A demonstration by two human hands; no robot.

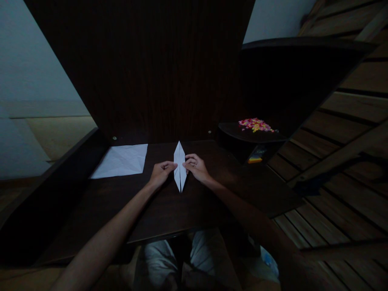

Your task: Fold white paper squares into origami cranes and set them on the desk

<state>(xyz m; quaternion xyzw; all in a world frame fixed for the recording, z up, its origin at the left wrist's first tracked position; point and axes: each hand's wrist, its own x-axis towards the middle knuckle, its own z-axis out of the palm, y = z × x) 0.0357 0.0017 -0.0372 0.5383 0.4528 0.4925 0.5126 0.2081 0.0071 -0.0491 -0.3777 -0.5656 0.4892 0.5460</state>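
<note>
While the folded paper point(180, 155) is pinched at its sides by fingers of the left hand point(160, 173) and right hand point(198, 169), near the back edge of the tabletop point(176, 218), it is judged light, crisp and easily creased; the middle should be gripped, the points spared.

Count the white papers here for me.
2: a folded paper between the left hand and right hand, and a flat sheet left of them on the desk; more may hide beneath.
</note>
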